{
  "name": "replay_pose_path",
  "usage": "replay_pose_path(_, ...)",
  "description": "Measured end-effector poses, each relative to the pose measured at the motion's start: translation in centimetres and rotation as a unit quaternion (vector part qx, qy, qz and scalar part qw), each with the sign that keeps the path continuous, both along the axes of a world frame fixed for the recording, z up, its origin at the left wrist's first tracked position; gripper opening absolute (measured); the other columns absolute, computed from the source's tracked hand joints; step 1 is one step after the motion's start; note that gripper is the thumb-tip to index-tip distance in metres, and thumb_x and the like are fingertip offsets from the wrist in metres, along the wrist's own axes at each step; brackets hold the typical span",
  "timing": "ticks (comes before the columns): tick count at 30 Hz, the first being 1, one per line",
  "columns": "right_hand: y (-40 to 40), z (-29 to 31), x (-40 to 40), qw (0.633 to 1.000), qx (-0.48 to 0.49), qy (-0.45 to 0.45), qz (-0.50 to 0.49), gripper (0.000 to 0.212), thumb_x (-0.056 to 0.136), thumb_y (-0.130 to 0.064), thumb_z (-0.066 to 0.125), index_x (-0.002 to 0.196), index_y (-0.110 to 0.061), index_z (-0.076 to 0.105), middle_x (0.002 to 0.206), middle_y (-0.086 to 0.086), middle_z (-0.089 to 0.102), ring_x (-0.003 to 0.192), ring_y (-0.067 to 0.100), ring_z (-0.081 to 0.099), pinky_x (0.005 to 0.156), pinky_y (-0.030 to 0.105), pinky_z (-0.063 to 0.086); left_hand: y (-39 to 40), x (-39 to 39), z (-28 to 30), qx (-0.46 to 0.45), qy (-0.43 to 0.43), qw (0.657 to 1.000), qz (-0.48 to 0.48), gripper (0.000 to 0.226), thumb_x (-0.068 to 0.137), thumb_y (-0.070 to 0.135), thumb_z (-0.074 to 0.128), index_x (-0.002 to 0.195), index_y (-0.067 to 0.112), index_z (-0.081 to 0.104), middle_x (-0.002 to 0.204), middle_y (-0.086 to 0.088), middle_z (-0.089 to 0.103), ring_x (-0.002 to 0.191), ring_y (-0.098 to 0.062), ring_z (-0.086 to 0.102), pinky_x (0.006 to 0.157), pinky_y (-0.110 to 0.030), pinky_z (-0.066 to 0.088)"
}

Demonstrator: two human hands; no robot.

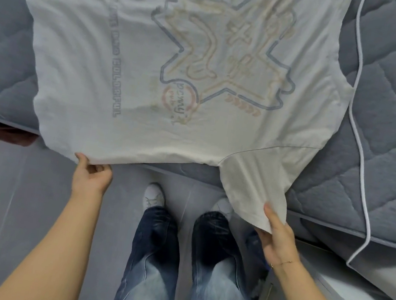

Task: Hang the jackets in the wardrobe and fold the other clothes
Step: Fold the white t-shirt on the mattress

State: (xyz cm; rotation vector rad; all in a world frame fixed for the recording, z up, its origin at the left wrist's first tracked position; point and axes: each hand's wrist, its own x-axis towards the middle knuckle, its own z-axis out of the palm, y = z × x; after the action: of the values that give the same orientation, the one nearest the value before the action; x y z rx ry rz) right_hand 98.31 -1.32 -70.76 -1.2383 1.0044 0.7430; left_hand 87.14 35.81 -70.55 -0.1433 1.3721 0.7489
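Both hands hold the white T-shirt (133, 60) on the bed (387, 155): left hand (93, 174) grips its edge, right hand (279, 239) its sleeve.

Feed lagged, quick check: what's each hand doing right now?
Left hand: pinching the T-shirt edge.
Right hand: gripping its sleeve.

T-shirt (153, 64) top edge cropped, left print letters blurred
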Motion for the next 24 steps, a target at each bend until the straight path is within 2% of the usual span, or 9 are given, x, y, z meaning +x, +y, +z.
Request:
replay_pose_path(2,0.1,0.7,-0.4,0.999,-0.025,0.002,-0.039,0.029,0.088,-0.010,0.067,0.117,-0.010,0.065,0.111,0.004,0.071,0.103,0.018,0.067,0.088,0.031,0.056,-0.2,-0.2,0.5,0.004,0.068,0.997,-0.024,0.008,0.092,0.018,0.067,0.098,0.014,0.071,0.087,0.004,0.074,0.116,-0.002,0.061,0.072,-0.016,0.056)
replay_pose_path(5,0.9,2.7,1.0,0.995,-0.033,-0.019,-0.090,0.025,0.088,-0.007,0.065,0.112,-0.011,0.067,0.109,0.003,0.072,0.098,0.016,0.068,0.078,0.025,0.059,-0.1,0.2,1.7,0.089,0.154,0.981,-0.081,0.036,0.098,0.011,0.057,0.134,0.013,0.056,0.129,0.000,0.063,0.121,-0.009,0.059,0.074,-0.016,0.055)
replay_pose_path(8,2.2,5.1,4.4,0.992,-0.028,-0.062,-0.110,0.021,0.089,-0.011,0.063,0.110,-0.012,0.068,0.104,0.003,0.072,0.093,0.017,0.069,0.071,0.027,0.058,0.9,1.4,3.7,0.183,0.225,0.950,-0.121,0.041,0.096,-0.003,0.053,0.135,0.009,0.052,0.136,-0.010,0.058,0.109,-0.017,0.062,0.083,-0.022,0.054)
replay_pose_path(11,4.7,7.9,9.6,0.989,-0.014,-0.117,-0.092,0.009,0.089,-0.018,0.064,0.096,-0.019,0.070,0.096,0.001,0.072,0.083,0.016,0.067,0.072,0.030,0.055,2.6,3.1,5.6,0.226,0.242,0.933,-0.142,0.050,0.092,-0.006,0.054,0.137,0.014,0.044,0.136,-0.008,0.057,0.109,-0.018,0.062,0.082,-0.027,0.055)
replay_pose_path(13,6.8,9.6,13.2,0.981,-0.049,-0.176,-0.058,0.007,0.087,-0.020,0.068,0.080,-0.021,0.068,0.075,-0.004,0.065,0.067,0.012,0.059,0.062,0.025,0.047,4.1,4.8,6.8,0.230,0.222,0.937,-0.142,0.049,0.091,-0.007,0.054,0.129,0.019,0.040,0.136,-0.007,0.057,0.108,-0.019,0.064,0.076,-0.028,0.057)
replay_pose_path(16,10.8,11.4,18.6,0.956,-0.093,-0.278,0.024,0.034,0.088,-0.018,0.069,0.059,-0.020,0.049,0.051,-0.010,0.048,0.051,0.005,0.044,0.054,0.021,0.036,6.5,8.0,7.6,0.220,0.199,0.948,-0.119,0.055,0.087,-0.010,0.055,0.128,0.021,0.033,0.133,-0.009,0.057,0.099,-0.018,0.066,0.068,-0.028,0.059)
replay_pose_path(19,15.1,12.2,23.8,0.940,-0.088,-0.316,0.093,0.044,0.091,-0.017,0.066,0.058,-0.018,0.038,0.048,-0.008,0.044,0.048,0.005,0.046,0.054,0.019,0.041,9.0,10.8,7.5,0.203,0.207,0.949,-0.122,0.070,0.085,-0.011,0.057,0.140,0.018,0.025,0.133,-0.010,0.056,0.108,-0.024,0.065,0.070,-0.031,0.060)
replay_pose_path(22,19.6,10.9,28.5,0.934,-0.108,-0.303,0.153,0.034,0.095,-0.021,0.062,0.065,-0.016,0.047,0.048,-0.008,0.055,0.048,0.005,0.052,0.058,0.020,0.050,11.7,12.9,6.1,0.159,0.234,0.953,-0.112,0.074,0.084,-0.010,0.059,0.143,0.014,0.021,0.133,-0.013,0.052,0.108,-0.026,0.065,0.068,-0.032,0.060)
replay_pose_path(24,22.3,9.4,30.6,0.928,-0.113,-0.281,0.219,0.021,0.097,-0.021,0.057,0.077,-0.016,0.057,0.066,-0.004,0.065,0.059,0.004,0.061,0.067,0.022,0.052,13.0,13.5,4.7,0.130,0.220,0.954,-0.156,0.078,0.087,-0.004,0.060,0.148,0.014,0.016,0.121,-0.011,0.056,0.099,-0.021,0.066,0.075,-0.033,0.059)
